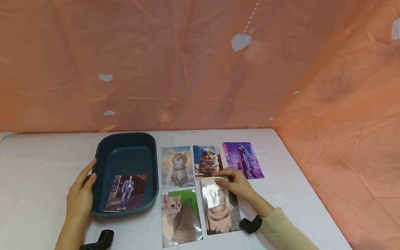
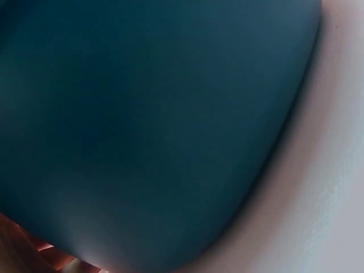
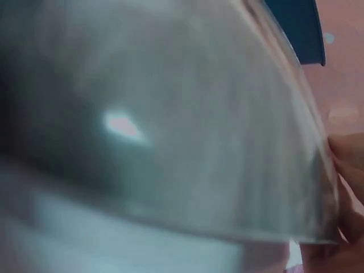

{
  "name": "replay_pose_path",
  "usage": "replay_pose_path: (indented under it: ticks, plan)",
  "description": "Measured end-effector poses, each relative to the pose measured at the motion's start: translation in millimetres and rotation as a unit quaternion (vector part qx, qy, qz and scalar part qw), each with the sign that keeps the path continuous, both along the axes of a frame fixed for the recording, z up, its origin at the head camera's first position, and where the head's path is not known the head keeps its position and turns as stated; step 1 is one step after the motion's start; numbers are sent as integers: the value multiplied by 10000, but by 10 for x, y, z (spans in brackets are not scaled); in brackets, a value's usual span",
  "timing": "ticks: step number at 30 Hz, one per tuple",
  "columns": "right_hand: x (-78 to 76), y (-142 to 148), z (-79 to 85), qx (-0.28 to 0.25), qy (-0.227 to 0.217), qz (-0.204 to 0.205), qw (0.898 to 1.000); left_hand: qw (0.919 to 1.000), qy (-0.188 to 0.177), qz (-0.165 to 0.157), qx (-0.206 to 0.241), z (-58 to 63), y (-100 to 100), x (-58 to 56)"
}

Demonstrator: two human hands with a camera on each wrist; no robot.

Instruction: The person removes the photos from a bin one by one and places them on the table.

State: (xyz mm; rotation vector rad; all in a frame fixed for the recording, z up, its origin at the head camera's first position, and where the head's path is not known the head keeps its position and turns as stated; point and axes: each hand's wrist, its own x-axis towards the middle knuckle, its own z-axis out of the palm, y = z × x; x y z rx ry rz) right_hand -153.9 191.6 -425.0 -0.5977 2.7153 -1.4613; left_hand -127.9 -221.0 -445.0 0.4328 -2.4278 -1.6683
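Note:
My left hand (image 1: 80, 197) holds the left side of a dark teal tray (image 1: 124, 143), thumb and forefinger at its rim. The tray's wall (image 2: 148, 125) fills most of the left wrist view. Inside the tray lies a photo card (image 1: 126, 193) of a person in denim. With thumb and fingers, my right hand (image 1: 237, 184) pinches the top edge of a glossy cat photo card (image 1: 218, 212), tilted up and catching glare. Seen from the right wrist, this card (image 3: 187, 131) looms large and blurred, with fingertips (image 3: 347, 149) at its right edge.
Right of the tray lie a fluffy kitten card (image 1: 177, 166), a hamster-in-goggles card (image 1: 207, 160) and a purple hooded-figure card (image 1: 242, 160). A grey cat card (image 1: 181, 217) lies nearer. Everything is on a white-covered table (image 1: 27, 199), before an orange heart-print curtain (image 1: 182, 64).

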Motion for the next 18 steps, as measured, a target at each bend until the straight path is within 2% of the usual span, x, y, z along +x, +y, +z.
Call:
replay_pose_path:
  ticks: [4,8,15,18]
  plan:
    - [68,-71,84,284,245,-18,9993,10000,14,-4,29,1,-5,5]
    - [65,-78,91,312,306,18,9990,10000,1,1,47,8,-4,4]
    - [-91,-61,-95,211,259,-113,9994,10000,20,-18,81,19,12,-9]
    - [-165,-156,-96,-39,203,-87,9997,9999,-69,2,85,14,11,-1]
